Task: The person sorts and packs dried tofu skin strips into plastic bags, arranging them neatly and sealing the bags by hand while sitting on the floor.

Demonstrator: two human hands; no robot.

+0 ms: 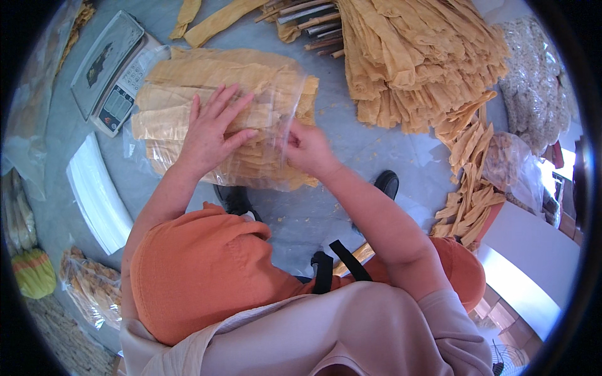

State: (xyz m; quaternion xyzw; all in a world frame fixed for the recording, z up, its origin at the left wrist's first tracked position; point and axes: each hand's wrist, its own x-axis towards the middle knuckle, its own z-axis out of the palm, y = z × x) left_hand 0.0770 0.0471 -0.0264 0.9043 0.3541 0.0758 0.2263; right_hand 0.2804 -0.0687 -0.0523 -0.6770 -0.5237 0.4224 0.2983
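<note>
A clear plastic bag [251, 59] lies in front of me, filled with flat, yellow dried strips [169, 119] that look like tofu skin. The ends of some strips [307, 103] stick out past the bag's open right edge. My left hand [216, 128] rests on top of the bag, fingers spread and pressing on the film. At the bag's mouth my right hand [307, 147] is closed, its fingers curled on the edge of the film. Its fingertips are partly hidden behind the plastic.
A digital scale [116, 94] stands at the far left, beside a stack of white plastic sheets [100, 194]. A big heap of yellow strips [420, 62] hung on sticks lies at the far right. Loose pieces [470, 182] trail below it. My shoes [387, 183] stand near the bag.
</note>
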